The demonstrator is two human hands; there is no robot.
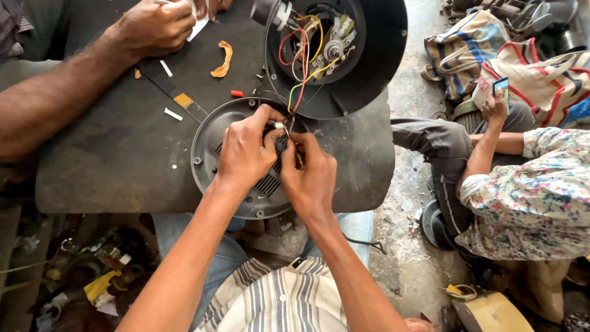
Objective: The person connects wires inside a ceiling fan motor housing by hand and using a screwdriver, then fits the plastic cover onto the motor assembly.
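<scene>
Pinching together over the grey round base plate (212, 138), both hands work at the near ends of a bundle of coloured wires (300, 74). The left hand (246, 150) curls its thumb and forefinger around a small light-coloured wire tip just above the plate's slotted vent; the right hand (310, 172) is clenched on what looks like a thin yellow-tinted strand or tool, though its fingers hide exactly what.

The wires — red, yellow and a greenish one — run from the fingertips up and slightly right into the open black housing (381, 55), where the small motor (335, 46) sits. So their long axis lies roughly away from the person, near end at the hands, far end fixed inside the housing, which lies tilted with its open side facing the camera and overlaps the plate's far edge.

To do this well, I judge the joint should be kept between both sets of fingertips with a little slack in the wires, so nothing tugs at the motor terminals — and the bared ends should be held apart from neighbouring strands.

The dark worktop (110, 160) also carries an orange scrap (223, 59) and small white bits. Another person's hand (153, 24) rests at the far left; a seated person (528, 190) holds a phone (501, 84) at right.
</scene>
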